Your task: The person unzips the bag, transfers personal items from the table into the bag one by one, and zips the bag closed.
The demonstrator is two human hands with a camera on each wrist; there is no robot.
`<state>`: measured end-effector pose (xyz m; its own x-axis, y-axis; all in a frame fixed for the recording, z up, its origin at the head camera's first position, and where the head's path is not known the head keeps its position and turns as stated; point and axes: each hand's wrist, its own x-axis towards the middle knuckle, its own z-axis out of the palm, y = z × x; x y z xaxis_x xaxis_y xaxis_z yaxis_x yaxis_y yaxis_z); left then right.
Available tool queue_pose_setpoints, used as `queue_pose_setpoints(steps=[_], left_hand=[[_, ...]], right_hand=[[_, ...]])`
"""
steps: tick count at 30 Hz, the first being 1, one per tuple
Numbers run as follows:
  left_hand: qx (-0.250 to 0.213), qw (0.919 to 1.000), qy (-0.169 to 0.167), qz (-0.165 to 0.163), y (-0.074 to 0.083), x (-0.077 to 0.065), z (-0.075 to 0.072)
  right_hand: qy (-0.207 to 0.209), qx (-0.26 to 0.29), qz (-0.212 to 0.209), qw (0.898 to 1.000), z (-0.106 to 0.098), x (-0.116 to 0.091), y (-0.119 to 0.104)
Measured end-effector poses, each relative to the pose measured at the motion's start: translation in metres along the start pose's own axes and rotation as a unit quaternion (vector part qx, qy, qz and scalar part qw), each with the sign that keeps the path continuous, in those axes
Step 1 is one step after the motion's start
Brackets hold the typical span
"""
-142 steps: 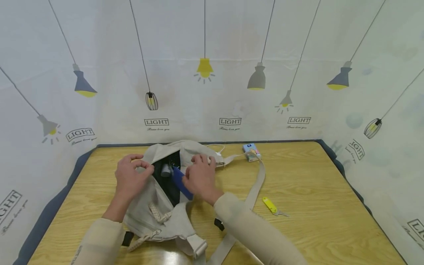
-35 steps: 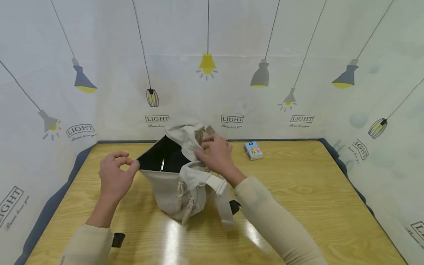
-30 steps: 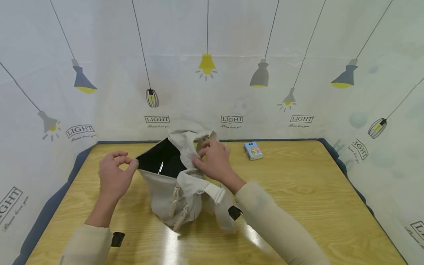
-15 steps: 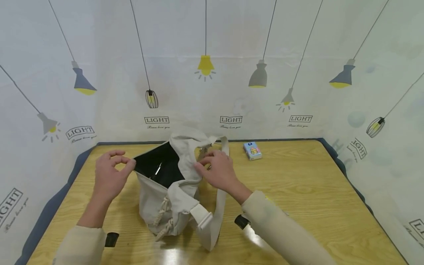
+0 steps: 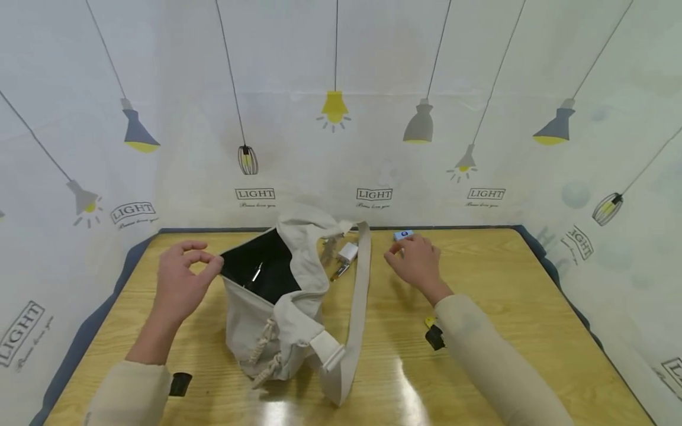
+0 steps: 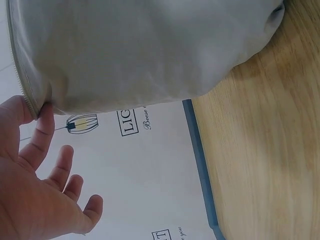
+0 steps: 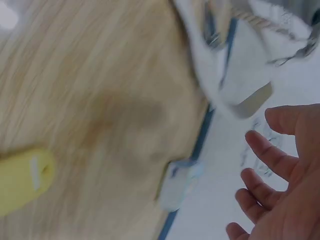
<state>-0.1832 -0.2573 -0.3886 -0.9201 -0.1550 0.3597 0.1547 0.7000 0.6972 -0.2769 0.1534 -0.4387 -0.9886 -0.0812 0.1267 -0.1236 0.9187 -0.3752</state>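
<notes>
Pinching the zippered rim (image 6: 23, 82) of a beige canvas bag (image 5: 247, 322) with the left hand (image 5: 181, 278), thumb and index finger only, and holding its dark mouth open, left of centre on the wood-grain table (image 5: 490, 272) (showing something slim and shiny (image 5: 257, 273) inside, too small to tell what). Just hovering with the right hand (image 5: 417, 260), fingers kinda loosely spread, near a blue box (image 5: 403, 235). Also spotting a white block (image 5: 348, 252) between bag and strap (image 5: 360, 290), plus a yellow key tag (image 7: 21, 182) by the right sleeve (image 5: 495, 355).

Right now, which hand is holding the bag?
The left hand: it pinches the edge of the pale bag. The right hand is away from the bag and holds nothing.
</notes>
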Motion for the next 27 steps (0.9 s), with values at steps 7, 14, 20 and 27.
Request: queue_pose_setpoints(steps=[7,14,20,27], left_hand=[[0.0,0.9999,-0.008,-0.006,0.0,0.0,0.001],[-0.008,0.9998,-0.006,-0.019,0.002,-0.001,0.004],[-0.017,0.9998,-0.003,-0.012,0.005,-0.002,0.006],[-0.014,0.9995,-0.007,-0.026,0.004,-0.002,0.006]], right_hand=[[0.008,-0.041,0.059,0.997,0.019,0.019,0.042],[0.021,-0.048,0.089,0.995,0.031,0.029,0.058],[0.013,-0.051,0.108,0.993,0.032,0.028,0.061],[0.008,-0.032,0.118,0.993,0.036,0.029,0.062]])
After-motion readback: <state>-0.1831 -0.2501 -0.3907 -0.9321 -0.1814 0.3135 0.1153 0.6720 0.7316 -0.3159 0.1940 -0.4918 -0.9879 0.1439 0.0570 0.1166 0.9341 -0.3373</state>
